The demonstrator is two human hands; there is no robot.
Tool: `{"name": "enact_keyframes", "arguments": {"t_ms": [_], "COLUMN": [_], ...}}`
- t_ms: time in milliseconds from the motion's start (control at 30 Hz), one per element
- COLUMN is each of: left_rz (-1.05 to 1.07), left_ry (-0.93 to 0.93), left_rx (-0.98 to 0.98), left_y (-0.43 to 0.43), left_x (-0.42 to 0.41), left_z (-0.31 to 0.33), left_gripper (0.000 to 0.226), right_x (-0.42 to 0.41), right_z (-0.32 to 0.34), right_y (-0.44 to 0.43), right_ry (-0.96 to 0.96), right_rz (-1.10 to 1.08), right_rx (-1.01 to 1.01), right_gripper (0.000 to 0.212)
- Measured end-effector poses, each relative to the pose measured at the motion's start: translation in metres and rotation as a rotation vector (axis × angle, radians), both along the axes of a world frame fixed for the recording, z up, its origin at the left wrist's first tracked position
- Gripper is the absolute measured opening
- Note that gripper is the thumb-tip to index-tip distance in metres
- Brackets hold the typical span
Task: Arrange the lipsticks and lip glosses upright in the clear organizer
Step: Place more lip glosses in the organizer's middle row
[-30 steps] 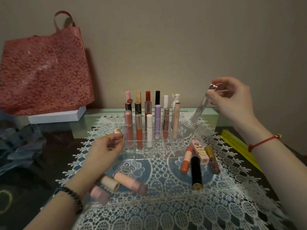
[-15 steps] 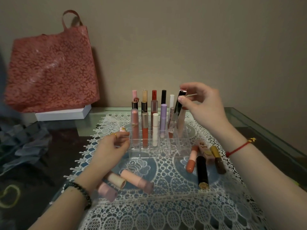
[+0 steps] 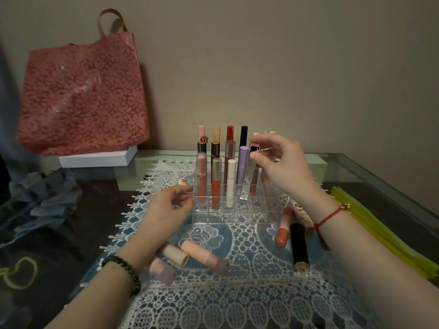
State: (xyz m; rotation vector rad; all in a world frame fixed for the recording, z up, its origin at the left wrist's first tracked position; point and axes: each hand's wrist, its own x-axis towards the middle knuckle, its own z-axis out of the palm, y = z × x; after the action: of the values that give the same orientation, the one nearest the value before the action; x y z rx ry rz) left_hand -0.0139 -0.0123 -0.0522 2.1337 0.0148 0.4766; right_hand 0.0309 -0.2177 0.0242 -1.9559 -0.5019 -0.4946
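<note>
The clear organizer (image 3: pixel 213 216) stands on a white lace mat (image 3: pixel 237 293) with several lipsticks and glosses upright in its back rows. My right hand (image 3: pixel 282 167) pinches the dark cap of a clear lip gloss tube (image 3: pixel 247 184) whose lower end sits in a slot, next to a lilac tube (image 3: pixel 242 167). My left hand (image 3: pixel 166 212) rests against the organizer's left side and holds a small pink-capped lipstick (image 3: pixel 183 181). Loose ones lie flat: three pink and beige tubes (image 3: pixel 202 256) under my left wrist; an orange tube (image 3: pixel 283 230) and a black tube (image 3: pixel 299 245) on the right.
A red patterned bag (image 3: pixel 80 91) leans on the wall over a white box (image 3: pixel 99 159) at the back left. Grey cloth (image 3: pixel 40 200) lies on the left. Yellow-green strips (image 3: pixel 389 236) run along the right. The glass table's edge (image 3: pixel 392 179) slants at right.
My right hand has carried the clear gloss tube from high at the right leftward and down into the organizer. My left hand has stayed by the organizer's left side.
</note>
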Motion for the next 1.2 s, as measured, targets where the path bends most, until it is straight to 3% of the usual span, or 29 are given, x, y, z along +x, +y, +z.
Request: {"name": "enact_keyframes", "arguments": {"t_ms": [1200], "left_rz": [0.012], "left_ry": [-0.008], "left_rx": [-0.005], "left_y": [-0.001], "left_x": [-0.001], "left_z": [0.001], "left_gripper": [0.026], "right_x": [0.008], "right_z": [-0.015], "right_y": [0.006], "right_ry": [-0.006], "right_rz": [-0.027], "right_rx": [-0.135], "right_gripper": [0.032]}}
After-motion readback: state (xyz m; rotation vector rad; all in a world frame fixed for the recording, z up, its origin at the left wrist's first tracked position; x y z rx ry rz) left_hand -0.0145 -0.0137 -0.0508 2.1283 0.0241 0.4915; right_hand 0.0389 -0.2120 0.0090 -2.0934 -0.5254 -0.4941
